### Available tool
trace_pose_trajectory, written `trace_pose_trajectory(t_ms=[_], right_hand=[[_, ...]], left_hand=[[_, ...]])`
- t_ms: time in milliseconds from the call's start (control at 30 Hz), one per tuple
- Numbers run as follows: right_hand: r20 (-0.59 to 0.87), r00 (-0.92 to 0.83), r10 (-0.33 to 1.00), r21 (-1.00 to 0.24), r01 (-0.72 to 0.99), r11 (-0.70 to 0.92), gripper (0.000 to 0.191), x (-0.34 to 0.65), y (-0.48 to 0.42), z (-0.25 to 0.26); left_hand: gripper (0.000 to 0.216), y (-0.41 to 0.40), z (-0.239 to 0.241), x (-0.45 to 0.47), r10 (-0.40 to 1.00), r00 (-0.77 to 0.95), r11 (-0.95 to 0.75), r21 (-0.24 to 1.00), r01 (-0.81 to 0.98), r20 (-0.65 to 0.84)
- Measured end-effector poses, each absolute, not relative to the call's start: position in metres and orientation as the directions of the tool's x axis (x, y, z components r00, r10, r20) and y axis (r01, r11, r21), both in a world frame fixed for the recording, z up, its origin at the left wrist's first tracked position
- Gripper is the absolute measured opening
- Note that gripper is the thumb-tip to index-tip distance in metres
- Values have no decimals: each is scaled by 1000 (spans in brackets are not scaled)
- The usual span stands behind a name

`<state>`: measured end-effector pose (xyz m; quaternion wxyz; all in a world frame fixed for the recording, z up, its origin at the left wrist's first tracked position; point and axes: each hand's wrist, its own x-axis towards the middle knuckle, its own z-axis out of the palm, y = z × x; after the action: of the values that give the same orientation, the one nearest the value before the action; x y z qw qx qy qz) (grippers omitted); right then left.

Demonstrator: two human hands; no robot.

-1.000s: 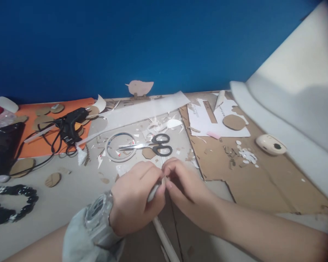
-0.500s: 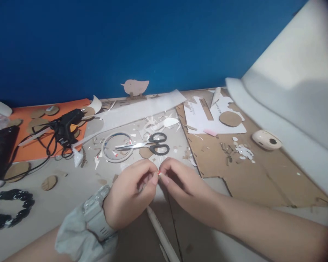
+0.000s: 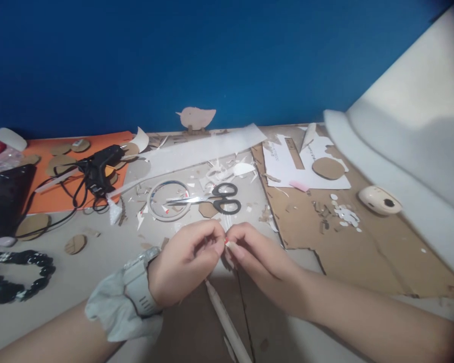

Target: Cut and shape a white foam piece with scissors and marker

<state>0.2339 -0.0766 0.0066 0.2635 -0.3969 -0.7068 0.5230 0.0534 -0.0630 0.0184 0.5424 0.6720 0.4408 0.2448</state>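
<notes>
My left hand (image 3: 191,262), with a watch (image 3: 138,287) and a pale scrunchie (image 3: 109,305) at the wrist, has its thumb and fingers pinched together. My right hand (image 3: 261,262) pinches from the other side, fingertips against the left ones. Between them shows a tiny red and white piece (image 3: 227,241), mostly hidden by the fingers. Just beyond the hands lie black-handled scissors (image 3: 224,198), their blades across a roll of tape (image 3: 151,206). Below the hands is a white pen (image 3: 227,322).
At left, a black glue gun (image 3: 100,169) rests on orange paper (image 3: 41,199) near cardboard discs and a beaded bracelet (image 3: 41,262). A pink bird cutout (image 3: 197,118) stands by the blue wall. On the right, a cardboard sheet (image 3: 382,257) bears white paper dots (image 3: 346,214) and a cream oval device (image 3: 378,200).
The view has shifted slightly, so the things on the table appear further right. Both hands stay pinched together, with less of the small piece's white part showing.
</notes>
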Motion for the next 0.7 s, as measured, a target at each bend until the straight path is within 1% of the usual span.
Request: trace_pose_trajectory(t_ms=[100, 200, 267, 400, 533, 700], right_hand=[[-60, -558, 828, -956, 272, 114, 17, 234, -77, 9], [-71, -553, 830, -957, 272, 99, 16, 233, -76, 12], [-85, -557, 826, -954, 286, 94, 16, 232, -76, 13], [-124, -566, 815, -935, 343, 95, 16, 232, -75, 15], [-113, -561, 820, -924, 363, 122, 15, 232, -74, 14], [-112, -562, 820, -927, 355, 116, 16, 231, -74, 13]], left_hand=[[17, -65, 20, 53, 854, 503, -44, 948, 316, -129], [16, -66, 20, 53, 870, 481, -86, 929, 360, -106], [16, -67, 19, 53, 887, 453, -99, 920, 380, -92], [16, -68, 18, 53, 903, 427, -111, 929, 354, -54], [11, -69, 16, 55, 910, 410, -94, 939, 331, -53], [15, -69, 13, 57, 920, 382, -47, 946, 322, -84]])
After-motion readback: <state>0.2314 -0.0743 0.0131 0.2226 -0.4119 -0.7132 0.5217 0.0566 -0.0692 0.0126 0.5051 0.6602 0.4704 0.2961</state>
